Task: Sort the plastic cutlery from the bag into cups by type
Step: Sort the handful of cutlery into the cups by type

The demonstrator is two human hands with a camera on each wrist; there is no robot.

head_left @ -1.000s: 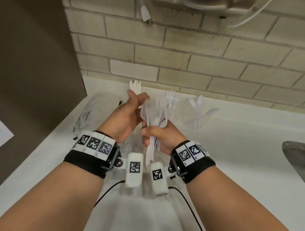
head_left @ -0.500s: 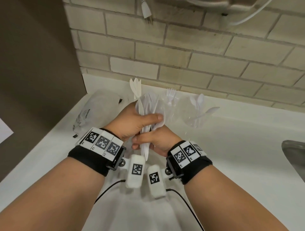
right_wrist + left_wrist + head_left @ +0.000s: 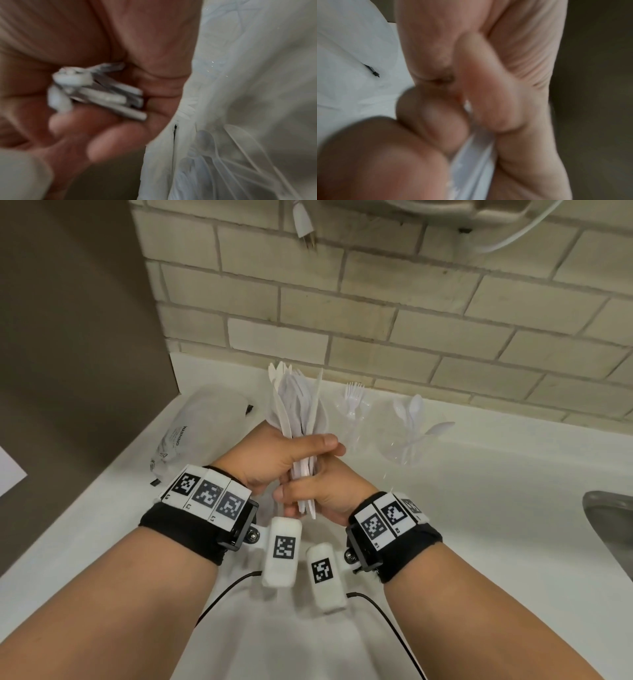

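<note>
white counter [image 3: 479,542] runs along a tan brick wall. on it, far left near the brown side panel, a crumpled clear plastic bag [image 3: 191,433] w/ printed warning text. near the back edge 2 clear cups stand side by side: one [image 3: 352,419] w/ white forks, tines up, the other [image 3: 407,440] just to its right w/ white spoons. metal sink rim [image 3: 613,529] cuts into the counter at far right

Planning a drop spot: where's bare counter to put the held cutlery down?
Bare white counter lies between the clear spoon cup and the metal sink. Crowded along the wall: crumpled clear bag, clear fork cup, spoon cup.
</note>
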